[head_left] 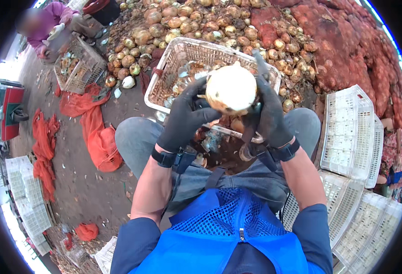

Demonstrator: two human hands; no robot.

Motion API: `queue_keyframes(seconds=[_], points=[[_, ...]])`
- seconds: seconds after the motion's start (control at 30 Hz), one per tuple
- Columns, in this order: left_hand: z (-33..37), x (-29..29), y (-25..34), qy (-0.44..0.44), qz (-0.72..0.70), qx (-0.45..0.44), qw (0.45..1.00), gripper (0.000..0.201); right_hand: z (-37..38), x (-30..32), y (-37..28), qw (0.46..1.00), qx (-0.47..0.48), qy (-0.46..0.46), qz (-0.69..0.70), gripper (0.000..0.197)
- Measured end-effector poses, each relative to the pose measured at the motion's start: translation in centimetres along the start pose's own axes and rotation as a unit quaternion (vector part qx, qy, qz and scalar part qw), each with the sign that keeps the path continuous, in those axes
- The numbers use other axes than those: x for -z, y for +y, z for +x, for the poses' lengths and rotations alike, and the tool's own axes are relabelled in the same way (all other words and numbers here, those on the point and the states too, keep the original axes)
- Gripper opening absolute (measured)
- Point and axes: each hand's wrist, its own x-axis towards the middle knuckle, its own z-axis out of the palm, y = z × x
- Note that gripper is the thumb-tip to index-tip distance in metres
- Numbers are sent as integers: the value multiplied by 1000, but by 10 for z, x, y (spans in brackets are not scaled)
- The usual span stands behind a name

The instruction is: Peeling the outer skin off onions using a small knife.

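A large pale onion [231, 89], bright and partly bare of its brown skin, is held up between my two dark-gloved hands. My left hand [185, 114] is closed on its left side, with the thumb along the lower edge. My right hand [272, 112] grips the right side, one finger stretching up past the onion. A dark shape below the right palm is too hidden to name. Just beyond and beneath the hands stands a dirty white plastic crate [164, 59] holding onion skins and scraps.
A big heap of onions [164, 23] lies beyond the crate. Full red mesh sacks [338, 45] are piled at the far right. White crates [347, 132] stand at my right. Empty red mesh bags [102, 146] lie on the left ground. A person [50, 27] sits by another crate [79, 68].
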Motion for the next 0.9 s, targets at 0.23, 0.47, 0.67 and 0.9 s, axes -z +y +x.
queue_keyframes(seconds=[0.23,0.47,0.67,0.9], points=[[-9,-9,-16,-101,-288,42,951,82,-21,-5,6,949,196,-23,-247,35],[-15,-5,-10,-70,-44,-23,996,56,-18,-2,18,898,306,-73,-307,24],[-14,-11,-3,-22,168,-113,979,47,-26,-15,10,953,202,-28,-224,22],[-10,-5,4,51,-71,12,996,73,-44,-7,-33,835,147,-65,-527,21]])
